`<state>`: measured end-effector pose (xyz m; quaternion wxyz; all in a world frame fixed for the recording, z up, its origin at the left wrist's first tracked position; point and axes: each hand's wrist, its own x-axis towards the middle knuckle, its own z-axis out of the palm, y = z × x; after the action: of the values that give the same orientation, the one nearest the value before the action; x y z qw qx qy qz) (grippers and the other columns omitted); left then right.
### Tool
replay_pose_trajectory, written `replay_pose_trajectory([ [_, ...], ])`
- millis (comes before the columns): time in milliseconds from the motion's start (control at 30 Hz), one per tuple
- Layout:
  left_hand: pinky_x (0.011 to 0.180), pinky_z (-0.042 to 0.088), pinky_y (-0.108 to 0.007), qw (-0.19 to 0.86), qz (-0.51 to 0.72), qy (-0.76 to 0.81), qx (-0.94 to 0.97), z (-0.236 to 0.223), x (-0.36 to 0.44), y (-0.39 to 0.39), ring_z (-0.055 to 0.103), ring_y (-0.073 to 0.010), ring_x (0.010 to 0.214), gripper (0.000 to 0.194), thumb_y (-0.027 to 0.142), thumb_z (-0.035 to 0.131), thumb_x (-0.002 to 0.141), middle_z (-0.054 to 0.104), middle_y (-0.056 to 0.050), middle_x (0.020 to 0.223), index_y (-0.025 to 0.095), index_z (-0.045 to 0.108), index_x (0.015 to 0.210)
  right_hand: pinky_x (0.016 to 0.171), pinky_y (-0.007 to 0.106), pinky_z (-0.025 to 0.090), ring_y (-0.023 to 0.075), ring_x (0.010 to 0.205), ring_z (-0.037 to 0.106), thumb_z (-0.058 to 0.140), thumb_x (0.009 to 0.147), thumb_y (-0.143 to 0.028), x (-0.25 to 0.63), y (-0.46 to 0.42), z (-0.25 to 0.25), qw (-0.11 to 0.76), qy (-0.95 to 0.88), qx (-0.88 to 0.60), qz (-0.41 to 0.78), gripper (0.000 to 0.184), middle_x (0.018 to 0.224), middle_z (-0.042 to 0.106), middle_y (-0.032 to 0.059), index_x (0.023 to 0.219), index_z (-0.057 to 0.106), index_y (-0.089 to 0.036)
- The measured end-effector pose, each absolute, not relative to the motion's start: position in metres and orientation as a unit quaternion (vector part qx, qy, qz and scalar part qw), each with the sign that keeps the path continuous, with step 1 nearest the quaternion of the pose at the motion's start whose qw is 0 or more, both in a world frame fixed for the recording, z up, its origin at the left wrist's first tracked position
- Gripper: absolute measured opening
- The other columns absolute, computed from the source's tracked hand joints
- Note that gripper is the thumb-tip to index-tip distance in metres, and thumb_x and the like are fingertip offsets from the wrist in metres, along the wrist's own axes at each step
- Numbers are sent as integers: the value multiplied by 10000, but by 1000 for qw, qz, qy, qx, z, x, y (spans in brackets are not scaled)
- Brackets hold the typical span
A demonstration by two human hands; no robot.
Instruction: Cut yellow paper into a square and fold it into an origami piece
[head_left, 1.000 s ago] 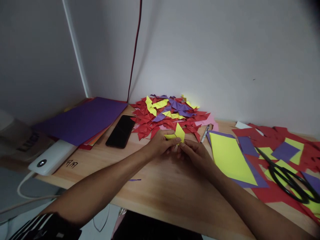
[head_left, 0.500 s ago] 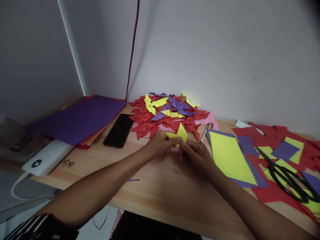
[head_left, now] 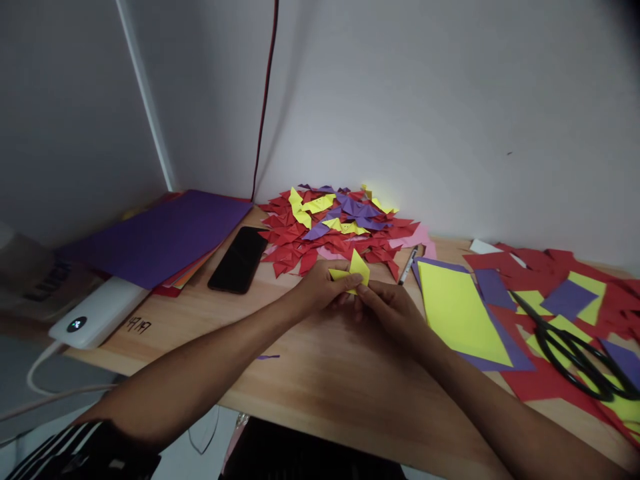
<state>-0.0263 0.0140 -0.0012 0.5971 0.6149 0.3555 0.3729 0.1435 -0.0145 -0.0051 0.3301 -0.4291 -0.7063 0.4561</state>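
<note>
A small folded yellow paper (head_left: 359, 267) is pinched between both hands above the middle of the wooden table (head_left: 320, 380). My left hand (head_left: 325, 287) is closed on its left side, thumb across the front. On the lower right edge, my right hand (head_left: 387, 303) grips it with thumb and fingers; some fingertips are hidden behind the paper. One pointed flap stands up and another points left. Just beyond the hands lies a heap of folded paper pieces (head_left: 287, 252) in red, purple, yellow and pink, a few yellow ones with small drawn marks.
Left are a black phone (head_left: 238, 260), purple sheets (head_left: 165, 233) and a white power bank (head_left: 100, 313) with a cable. To the right lie a pen (head_left: 408, 265), yellow sheets (head_left: 463, 313) on purple ones, black-handled scissors (head_left: 575, 353) and red paper scraps (head_left: 535, 387). A wall stands behind.
Both hands and the folded yellow paper have shifted very slightly left in view, and the paper's upright flap has tilted a little. The things on the table stay in place.
</note>
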Motion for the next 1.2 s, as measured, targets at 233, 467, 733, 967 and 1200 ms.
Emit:
replay_pose_trajectory([
  [233, 392, 256, -182, 590, 376, 382, 604, 0, -26, 13, 368, -46, 365, 327, 428, 639, 792, 450, 67, 432, 145, 535, 664, 641, 248, 402, 124, 606, 556, 412, 967, -426, 145, -17, -6, 315, -717, -446, 433, 431, 607, 618, -4, 652, 580, -184],
  [467, 485, 336, -191, 655, 377, 355, 551, 2, -27, 15, 475, -60, 502, 387, 430, 792, 622, 569, 31, 616, 117, 613, 763, 625, 236, 392, 107, 562, 538, 403, 973, -419, 145, -19, -2, 292, -730, -425, 448, 456, 571, 618, -15, 620, 569, -182],
  [733, 520, 331, -201, 655, 401, 349, 537, 0, -26, 14, 473, -67, 529, 380, 453, 754, 678, 563, 23, 614, 105, 620, 744, 582, 236, 396, 110, 533, 543, 429, 950, -458, 146, -18, -3, 293, -715, -436, 460, 455, 552, 630, -3, 616, 570, -183],
  [967, 597, 395, -213, 677, 397, 321, 530, -5, -26, 18, 545, -87, 607, 357, 354, 842, 577, 619, -4, 661, 93, 656, 735, 597, 230, 422, 113, 546, 593, 433, 953, -416, 143, -20, -3, 290, -715, -429, 468, 430, 561, 661, 3, 633, 607, -186],
  [1200, 533, 342, -209, 656, 430, 357, 508, -1, -23, 11, 482, -70, 537, 365, 443, 785, 642, 581, 10, 593, 102, 661, 688, 592, 219, 411, 104, 549, 582, 435, 960, -396, 143, -20, -3, 287, -735, -431, 438, 426, 569, 656, -6, 632, 607, -185],
])
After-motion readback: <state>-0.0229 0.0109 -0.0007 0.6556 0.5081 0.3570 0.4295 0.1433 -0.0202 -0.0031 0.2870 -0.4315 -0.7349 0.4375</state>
